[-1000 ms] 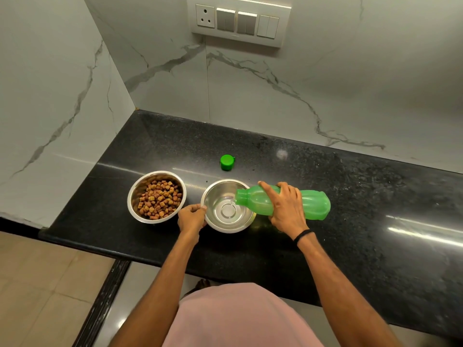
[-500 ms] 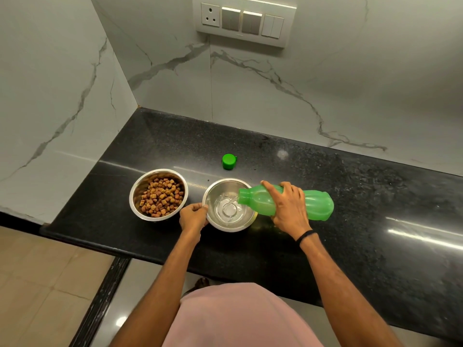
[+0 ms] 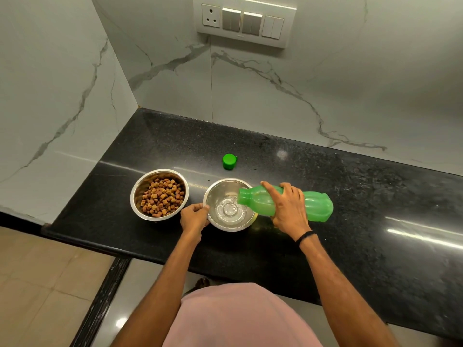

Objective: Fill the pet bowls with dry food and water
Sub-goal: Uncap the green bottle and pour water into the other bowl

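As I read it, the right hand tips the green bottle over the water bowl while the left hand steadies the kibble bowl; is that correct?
Not quite: the head view shows the left hand gripping the rim of the water bowl, not the kibble bowl. The right hand does tip the green bottle over it.

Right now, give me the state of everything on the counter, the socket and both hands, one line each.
kibble bowl: upright, holds dry food.
water bowl: upright, shallow water in the bottom.
bottle: uncapped, tipped sideways, mouth over water bowl, pouring.
cap: off, lying on counter behind the bowls.
left hand: grips water bowl's rim.
right hand: grips bottle.
socket: nothing plugged in.
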